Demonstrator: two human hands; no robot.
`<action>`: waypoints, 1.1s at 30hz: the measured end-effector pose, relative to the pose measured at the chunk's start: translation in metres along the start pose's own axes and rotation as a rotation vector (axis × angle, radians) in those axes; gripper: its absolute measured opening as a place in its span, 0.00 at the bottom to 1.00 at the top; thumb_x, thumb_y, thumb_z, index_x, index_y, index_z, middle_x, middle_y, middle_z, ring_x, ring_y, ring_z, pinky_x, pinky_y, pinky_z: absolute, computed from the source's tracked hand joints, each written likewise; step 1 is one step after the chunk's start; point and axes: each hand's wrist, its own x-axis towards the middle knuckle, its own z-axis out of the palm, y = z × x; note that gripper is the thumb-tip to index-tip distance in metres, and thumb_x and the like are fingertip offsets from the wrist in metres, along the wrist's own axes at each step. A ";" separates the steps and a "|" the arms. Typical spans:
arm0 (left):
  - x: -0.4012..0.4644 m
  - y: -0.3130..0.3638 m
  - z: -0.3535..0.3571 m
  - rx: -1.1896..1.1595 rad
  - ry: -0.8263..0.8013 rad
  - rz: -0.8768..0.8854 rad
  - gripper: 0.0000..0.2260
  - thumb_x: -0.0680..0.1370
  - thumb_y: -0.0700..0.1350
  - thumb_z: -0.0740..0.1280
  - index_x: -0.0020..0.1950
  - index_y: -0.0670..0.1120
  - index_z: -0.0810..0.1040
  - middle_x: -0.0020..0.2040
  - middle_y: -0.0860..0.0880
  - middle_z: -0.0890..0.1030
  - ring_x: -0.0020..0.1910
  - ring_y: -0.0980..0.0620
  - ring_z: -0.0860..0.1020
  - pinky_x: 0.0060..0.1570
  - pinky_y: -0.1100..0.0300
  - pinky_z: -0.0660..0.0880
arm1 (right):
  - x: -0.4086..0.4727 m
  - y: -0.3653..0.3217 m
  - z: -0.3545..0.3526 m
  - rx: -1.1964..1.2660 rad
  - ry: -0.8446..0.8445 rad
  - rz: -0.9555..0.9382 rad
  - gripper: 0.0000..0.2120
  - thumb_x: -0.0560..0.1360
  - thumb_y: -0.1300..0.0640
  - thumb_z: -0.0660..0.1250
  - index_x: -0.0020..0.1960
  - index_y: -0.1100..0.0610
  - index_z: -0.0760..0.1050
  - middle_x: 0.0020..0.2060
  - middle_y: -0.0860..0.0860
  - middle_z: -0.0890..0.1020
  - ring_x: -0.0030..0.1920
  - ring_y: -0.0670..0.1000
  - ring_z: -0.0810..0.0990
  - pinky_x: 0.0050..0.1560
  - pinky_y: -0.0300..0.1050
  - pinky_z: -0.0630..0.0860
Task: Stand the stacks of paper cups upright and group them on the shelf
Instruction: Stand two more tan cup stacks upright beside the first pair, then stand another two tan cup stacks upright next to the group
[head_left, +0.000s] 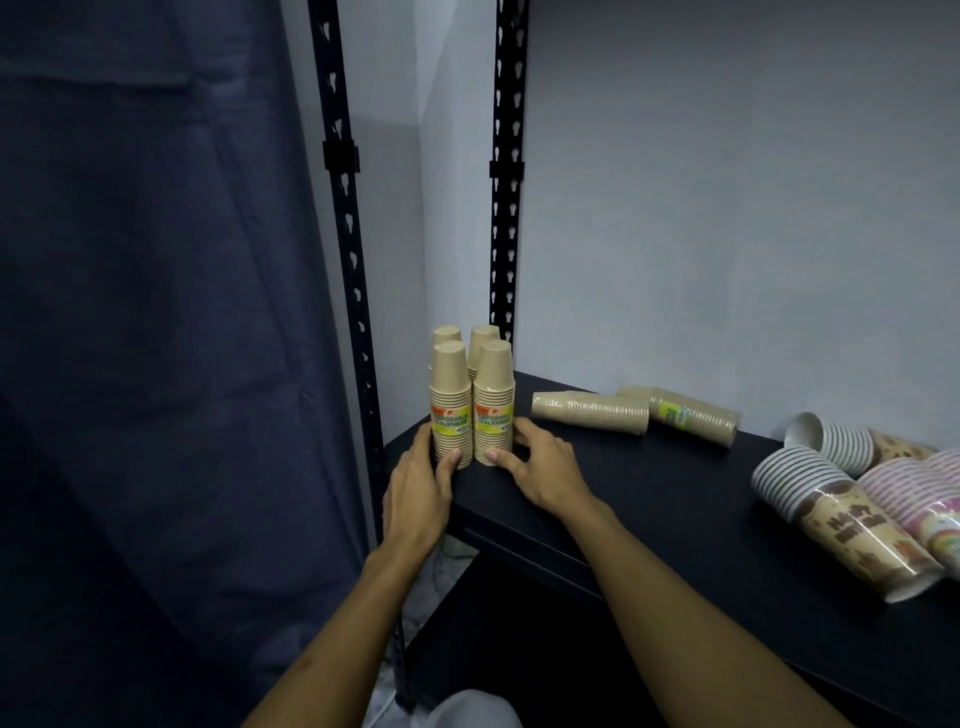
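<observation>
While both hands frame the upright group: four kraft stacks stand at the shelf's left rear corner, right by the rear upright post.
Landmark: rear upright post (506, 208), black and slotted, rising behind the standing cups.
Shelf: black shelf (623, 493) carrying every cup stack in view.
Front-left stack (450, 405): upright, base up, with a yellow and orange label, standing in front of and left of the post.
Front-right stack (493, 402): upright, labelled the same, touching the front-left stack and directly in front of the post.
Back stacks (483, 338): two more upright kraft stacks just behind the front pair, nearest the post, mostly hidden.
Left hand (418, 486): fingers curled round the outer side of the front-left stack, thumb tip on its lower front.
Right hand (540, 467): fingers curled round the right side of the front-right stack, thumb tip on its lower front.
Lying kraft stacks (592, 412): two on their sides, right of the post, end to end along the back; the farther one (691, 414) has a green label.
Patterned stacks (852, 514): several lying in a heap far to the right of the post, brown, white and pink printed.
Curtain (156, 312): dark blue fabric hanging left of the post.
</observation>
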 end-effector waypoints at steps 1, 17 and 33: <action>0.000 0.001 0.000 0.011 0.007 0.000 0.22 0.83 0.53 0.62 0.77 0.51 0.65 0.61 0.46 0.81 0.56 0.47 0.79 0.52 0.49 0.77 | 0.000 0.000 0.000 -0.007 -0.005 0.002 0.23 0.76 0.39 0.67 0.67 0.47 0.72 0.62 0.49 0.83 0.65 0.53 0.78 0.69 0.57 0.69; -0.038 0.031 -0.011 0.371 -0.019 -0.053 0.18 0.76 0.58 0.66 0.53 0.44 0.80 0.57 0.46 0.82 0.58 0.45 0.77 0.55 0.51 0.73 | -0.048 0.017 -0.047 -0.455 -0.107 0.069 0.32 0.78 0.31 0.55 0.75 0.49 0.68 0.76 0.52 0.68 0.75 0.55 0.64 0.72 0.61 0.57; 0.009 0.133 0.099 -0.018 -0.466 -0.038 0.38 0.79 0.61 0.65 0.82 0.50 0.50 0.80 0.41 0.56 0.78 0.38 0.61 0.75 0.41 0.61 | -0.070 0.087 -0.118 -0.292 0.172 0.222 0.40 0.75 0.44 0.71 0.78 0.57 0.57 0.79 0.59 0.53 0.80 0.59 0.51 0.78 0.55 0.57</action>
